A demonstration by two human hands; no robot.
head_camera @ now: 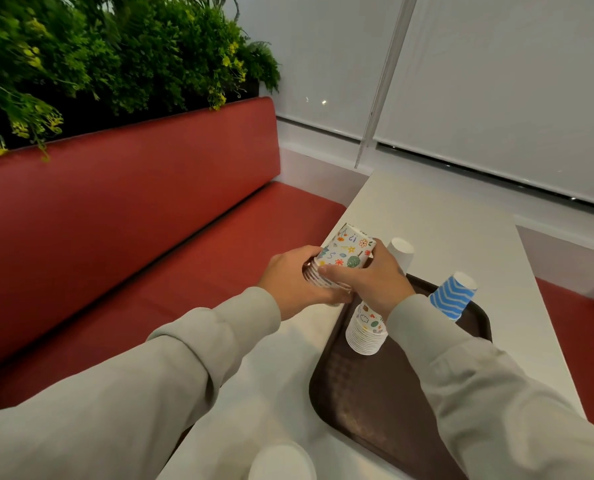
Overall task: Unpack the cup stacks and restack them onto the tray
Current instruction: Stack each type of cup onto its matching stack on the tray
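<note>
Two hands clamp the doodle-printed paper cup stack (347, 252): left hand (288, 280) steadies rims; right hand (378, 284) should twist, not yank

White paper cups (349, 252) printed with colourful doodles; one striped cup (449, 297), blue with white waves; dark brown tray (375, 393); red bench (132, 202).

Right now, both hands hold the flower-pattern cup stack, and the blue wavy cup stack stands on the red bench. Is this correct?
Not quite: the blue wavy cup stack stands on the brown tray, as the head view shows. Left hand and right hand do hold the flower-pattern cup stack.
</note>
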